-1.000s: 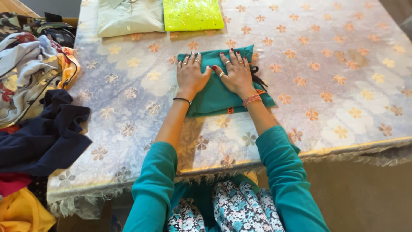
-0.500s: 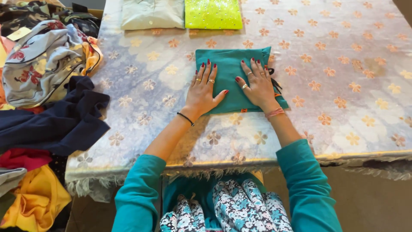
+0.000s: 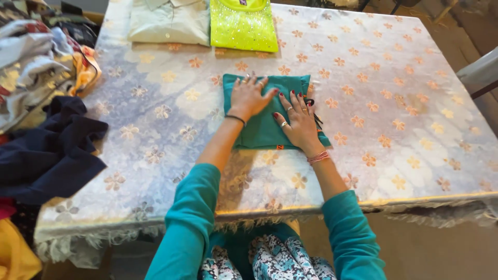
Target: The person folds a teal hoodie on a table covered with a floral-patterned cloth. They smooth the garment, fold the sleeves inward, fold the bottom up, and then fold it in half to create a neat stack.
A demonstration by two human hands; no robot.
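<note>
- Broadly, the table (image 3: 394, 155) carries everything under a pale flowered cloth; its near edge runs just in front of the person, its far edge holds two finished garments.
- At the left edge a pile of loose clothes (image 3: 41, 103) spills beside and partly onto the table, well apart from the hands.
- Along the far edge lie a folded cream shirt (image 3: 168, 23) and, touching it on the right, a folded yellow-green top (image 3: 243, 28).
- The folded teal garment (image 3: 262, 127) lies mid-table, nearer the near edge than the far one, its long axis running from near edge to far edge.
- The left hand (image 3: 249, 96) rests flat on its far left corner, fingers spread, gripping nothing.
- The right hand (image 3: 296, 119) presses flat on its right side, fingers likewise apart, nearer the garment's near edge than the left hand is.
</note>
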